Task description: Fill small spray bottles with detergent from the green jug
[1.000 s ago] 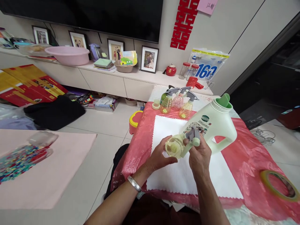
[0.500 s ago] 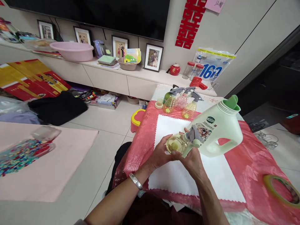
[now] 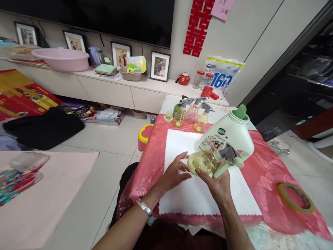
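Observation:
A clear yellowish spray bottle point(image 3: 204, 162) with a grey and pale green trigger head lies tilted in my right hand point(image 3: 220, 185), whose fingers wrap round its body. My left hand point(image 3: 174, 175) is just left of the bottle's base, fingers apart and curved, holding nothing. Behind the bottle stands a large pale green jug point(image 3: 232, 130) with a label and a green spout in its open mouth. Under my hands a white scalloped-edge cloth point(image 3: 187, 199) covers part of the red plastic sheet point(image 3: 145, 173) on the table.
Several spray bottles point(image 3: 201, 121) stand at the table's far end beside a pale round cap point(image 3: 168, 116). A roll of tape point(image 3: 296, 198) lies at the right. To the left, a pink surface point(image 3: 57, 194) bears colourful beads. A red and yellow stool point(image 3: 143, 137) stands on the floor.
My left hand has let go of the spray bottle and drawn slightly left. My right hand now holds the bottle alone. The view has shifted to the right.

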A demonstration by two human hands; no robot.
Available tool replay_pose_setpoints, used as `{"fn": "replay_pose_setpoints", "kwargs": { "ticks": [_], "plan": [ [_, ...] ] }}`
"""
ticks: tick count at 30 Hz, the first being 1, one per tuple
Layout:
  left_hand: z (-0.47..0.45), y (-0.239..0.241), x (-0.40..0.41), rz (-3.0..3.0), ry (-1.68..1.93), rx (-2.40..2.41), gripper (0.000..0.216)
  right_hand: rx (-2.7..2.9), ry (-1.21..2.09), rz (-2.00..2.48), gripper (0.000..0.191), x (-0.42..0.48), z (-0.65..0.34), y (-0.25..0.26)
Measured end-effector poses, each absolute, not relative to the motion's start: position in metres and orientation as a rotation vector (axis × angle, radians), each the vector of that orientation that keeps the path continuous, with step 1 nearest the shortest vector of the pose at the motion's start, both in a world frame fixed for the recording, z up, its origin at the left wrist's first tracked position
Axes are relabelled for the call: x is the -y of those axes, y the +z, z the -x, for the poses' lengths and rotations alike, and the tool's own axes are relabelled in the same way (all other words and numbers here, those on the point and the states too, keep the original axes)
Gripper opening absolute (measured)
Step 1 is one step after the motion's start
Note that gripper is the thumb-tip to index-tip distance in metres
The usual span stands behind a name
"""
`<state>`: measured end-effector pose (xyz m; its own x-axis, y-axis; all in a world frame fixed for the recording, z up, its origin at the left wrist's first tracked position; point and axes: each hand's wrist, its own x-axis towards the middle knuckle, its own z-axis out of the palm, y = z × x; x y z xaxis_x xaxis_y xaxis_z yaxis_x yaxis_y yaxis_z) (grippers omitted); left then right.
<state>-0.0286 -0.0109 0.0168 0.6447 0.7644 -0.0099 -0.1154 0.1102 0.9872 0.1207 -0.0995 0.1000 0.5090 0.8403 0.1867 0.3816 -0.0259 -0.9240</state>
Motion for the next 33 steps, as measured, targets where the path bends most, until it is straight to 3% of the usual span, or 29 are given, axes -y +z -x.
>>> {"fn": "replay_pose_setpoints", "kwargs": {
  "ticks": [4, 9, 24, 33],
  "plan": [
    [0.029, 0.021, 0.011, -1.31, 0.713, -0.646, 0.05, 0.937, 0.453, 1.62, 0.083, 0.112, -0.126, 0.115],
    [0.031, 0.021, 0.011, -1.358, 0.705, -0.711, 0.036, 0.931, 0.421, 1.622, 0.087, 0.131, -0.141, 0.12],
    [0.029, 0.02, 0.009, -1.431, 0.717, -0.825, 0.035, 0.887, 0.626, 1.579, 0.094, 0.175, -0.165, 0.107],
    [0.031, 0.005, 0.007, -1.501, 0.727, -0.824, 0.038, 0.798, 0.462, 1.629, 0.077, 0.18, -0.184, 0.103]
  ]
}}
